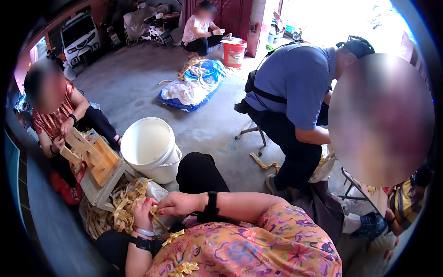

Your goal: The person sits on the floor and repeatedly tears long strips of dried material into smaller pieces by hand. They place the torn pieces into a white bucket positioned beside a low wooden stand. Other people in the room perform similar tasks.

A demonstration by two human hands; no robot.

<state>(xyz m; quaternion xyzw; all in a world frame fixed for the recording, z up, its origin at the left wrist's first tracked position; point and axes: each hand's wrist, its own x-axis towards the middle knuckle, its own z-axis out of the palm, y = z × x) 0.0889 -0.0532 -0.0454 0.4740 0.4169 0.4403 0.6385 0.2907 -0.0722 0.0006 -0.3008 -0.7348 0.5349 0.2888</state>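
Observation:
My left hand (142, 213), with a pale bangle and a black band at its wrist, holds one end of a tan plaited strip (154, 212). Across from it, my right hand (177, 203) pinches the same strip between thumb and fingers; a black band circles that wrist too. The two hands nearly touch above my lap. Just beyond them a heap of flat tan strips (126, 204), apparently straw or similar plant fibre, spills around a pale plastic sack (156, 190). My fingers partly hide the strip.
A white plastic bucket (148, 142) stands past my knees. At left, a seated person (55, 100) handles a wooden device (91, 152) on a small stool (104, 188). A person in blue (294, 79) bends at right. Farther off lie a blue-and-white sack (192, 85) and a red bucket (234, 55).

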